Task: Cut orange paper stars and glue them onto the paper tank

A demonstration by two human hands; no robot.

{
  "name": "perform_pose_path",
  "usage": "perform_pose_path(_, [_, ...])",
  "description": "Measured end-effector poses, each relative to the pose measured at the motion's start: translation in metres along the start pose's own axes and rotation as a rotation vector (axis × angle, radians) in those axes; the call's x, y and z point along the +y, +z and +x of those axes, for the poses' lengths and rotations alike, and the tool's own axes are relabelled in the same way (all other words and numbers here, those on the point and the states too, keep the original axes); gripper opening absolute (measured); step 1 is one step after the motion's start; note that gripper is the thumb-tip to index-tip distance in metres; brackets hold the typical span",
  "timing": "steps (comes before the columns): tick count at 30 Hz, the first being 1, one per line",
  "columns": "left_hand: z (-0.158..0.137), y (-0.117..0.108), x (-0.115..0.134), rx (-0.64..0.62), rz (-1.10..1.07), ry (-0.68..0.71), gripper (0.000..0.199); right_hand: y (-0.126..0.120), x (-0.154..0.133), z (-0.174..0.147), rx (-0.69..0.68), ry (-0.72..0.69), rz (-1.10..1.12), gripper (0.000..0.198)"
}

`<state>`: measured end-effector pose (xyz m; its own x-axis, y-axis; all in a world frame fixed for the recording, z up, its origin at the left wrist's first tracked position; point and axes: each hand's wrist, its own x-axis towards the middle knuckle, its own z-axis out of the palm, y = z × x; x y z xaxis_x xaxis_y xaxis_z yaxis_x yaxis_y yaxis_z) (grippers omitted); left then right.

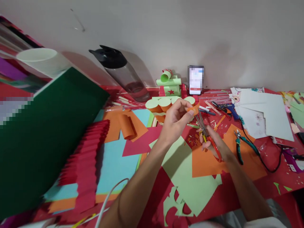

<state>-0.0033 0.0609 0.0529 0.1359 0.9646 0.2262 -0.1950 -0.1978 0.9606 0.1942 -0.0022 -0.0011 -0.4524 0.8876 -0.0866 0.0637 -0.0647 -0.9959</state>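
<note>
My left hand (pixel 177 117) pinches a small strip of orange paper (pixel 195 109) between thumb and fingers. In my right hand (pixel 211 141) is a pair of scissors (pixel 213 148) with red and yellow handles, its blades pointing up at the orange piece. Whether the blades touch the paper is hard to tell. Behind my left hand sit joined paper rolls (pixel 158 106) with pale green tops and orange sides. Under my hands lie a pale green sheet (pixel 178 161) and an orange sheet (pixel 206 166).
A water bottle (pixel 123 72), a green paper model (pixel 169 87) and a phone (pixel 196 80) stand along the wall. Pliers (pixel 244 144) and a blue glue gun (pixel 231 110) lie right. A dark green board (pixel 47 136) and pleated red paper (pixel 86 171) are left.
</note>
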Motion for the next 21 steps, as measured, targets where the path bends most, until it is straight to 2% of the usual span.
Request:
perform_pose_path(8, [0.001,0.0,-0.013,-0.053,0.017,-0.028,0.023,0.0,0.001,0.003,0.047,-0.048,0.025,0.068])
perform_pose_path(13, [0.001,0.0,-0.017,-0.03,0.044,-0.017,0.022,-0.001,0.004,0.003,0.085,-0.066,0.046,0.061])
perform_pose_path(21, [0.001,-0.001,-0.017,-0.073,0.079,-0.053,0.02,-0.008,0.006,0.002,0.128,-0.05,-0.003,0.065])
